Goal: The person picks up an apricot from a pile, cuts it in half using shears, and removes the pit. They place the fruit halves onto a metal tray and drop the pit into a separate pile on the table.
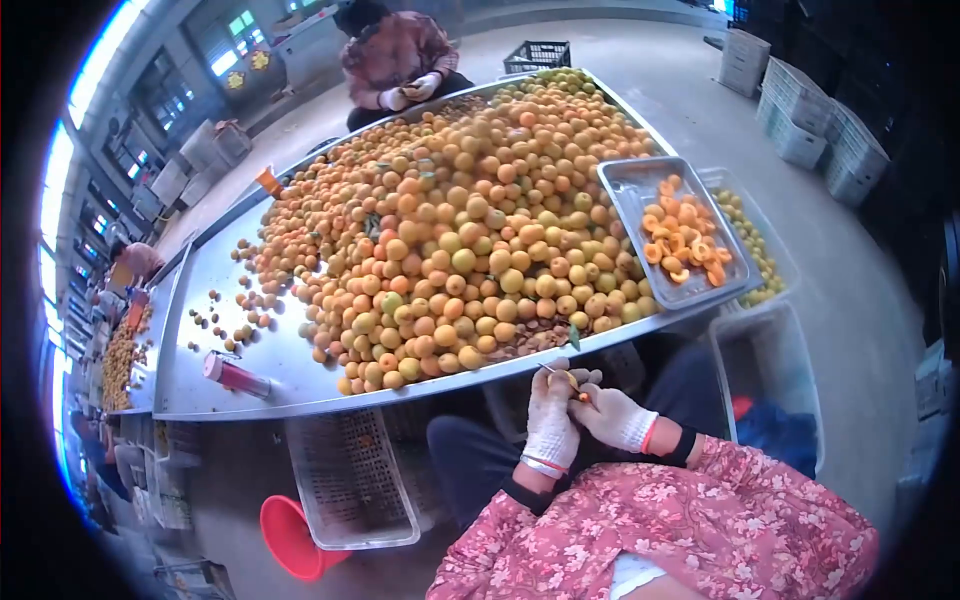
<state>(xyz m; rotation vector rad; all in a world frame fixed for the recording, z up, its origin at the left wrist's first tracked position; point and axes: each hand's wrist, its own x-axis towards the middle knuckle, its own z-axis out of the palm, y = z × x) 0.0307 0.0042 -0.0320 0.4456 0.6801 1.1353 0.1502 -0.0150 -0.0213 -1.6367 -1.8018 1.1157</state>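
Both of my hands wear white knit gloves and meet close together above my lap, just off the table's near edge. My left hand (550, 425) is closed, its fingertips pinched on something mostly hidden. My right hand (615, 415) is closed beside it, around what looks like a small thin knife (546, 368); its slim metal end shows by the left fingertips. A small orange-brown bit shows between the hands, too small to tell. Beyond them, a large heap of apricots (470, 230) covers much of the metal table (200, 370). Halved apricots (685, 235) lie in a clear plastic tray (650, 190) on the right corner.
A pink-lidded bottle (235, 374) lies on the table. Underneath are a white crate (350, 480) and a red bucket (292, 540). Right of my legs stands another crate (765, 350). A person (395, 60) works across the table; stacked crates (800, 110) stand far right.
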